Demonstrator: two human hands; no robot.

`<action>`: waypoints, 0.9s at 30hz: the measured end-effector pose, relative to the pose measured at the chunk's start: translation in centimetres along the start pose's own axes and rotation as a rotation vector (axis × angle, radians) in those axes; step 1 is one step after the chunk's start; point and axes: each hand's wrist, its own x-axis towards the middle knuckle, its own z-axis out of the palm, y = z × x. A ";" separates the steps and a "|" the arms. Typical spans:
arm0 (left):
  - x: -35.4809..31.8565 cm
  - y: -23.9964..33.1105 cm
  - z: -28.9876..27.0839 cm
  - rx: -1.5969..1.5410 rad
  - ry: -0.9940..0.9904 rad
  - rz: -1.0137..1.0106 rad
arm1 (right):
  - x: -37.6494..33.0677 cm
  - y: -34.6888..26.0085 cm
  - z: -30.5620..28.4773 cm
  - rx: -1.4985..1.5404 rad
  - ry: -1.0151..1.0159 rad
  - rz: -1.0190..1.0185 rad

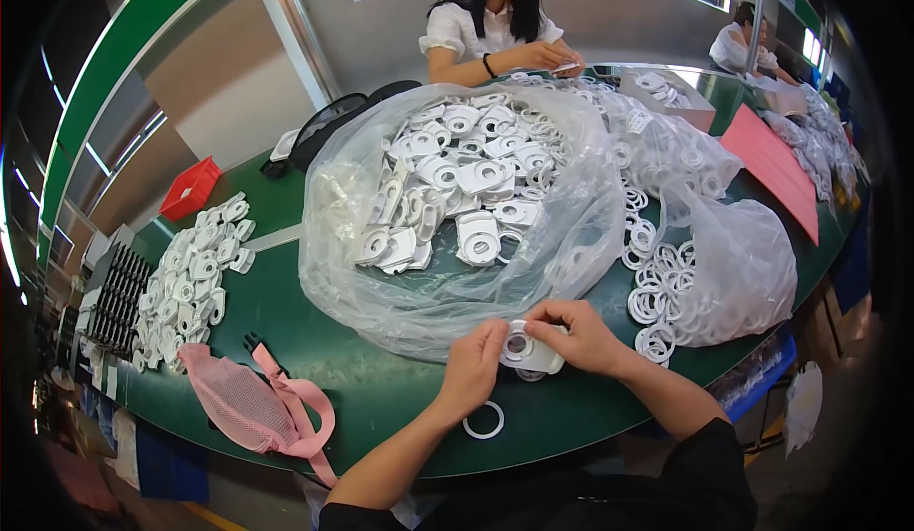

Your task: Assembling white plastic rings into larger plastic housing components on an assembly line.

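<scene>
Both my hands hold a white plastic part (535, 355) with a round opening, just above the table's near side. My left hand (473, 364) pinches its left edge, and my right hand (578, 337) grips it from the right with the thumb on top. A loose white ring (484, 437) lies flat on the green table below them. Right beyond my hands spreads a large clear plastic bag (357, 288), open at the top, with many similar white parts (481, 174) heaped inside. White rings (649, 301) lie piled to the right of my right hand.
Left are a pink mesh bag (238, 403) with a strap, heaped white parts (190, 279), a red tray (190, 188) and a dark rack (114, 301). At right sit a clear bag of rings (747, 269) and a pink sheet (773, 165). A co-worker (495, 31) works across the table.
</scene>
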 end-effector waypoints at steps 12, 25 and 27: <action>-0.6 1.3 1.5 -0.202 0.042 0.130 | 0.3 1.7 0.5 0.389 0.260 0.191; 0.9 0.1 -1.6 -0.567 -0.218 -0.106 | 0.4 0.5 -0.2 -0.065 0.187 0.135; 1.5 0.3 -3.5 -0.602 0.009 -0.205 | 0.3 0.6 -0.3 -0.107 0.196 0.085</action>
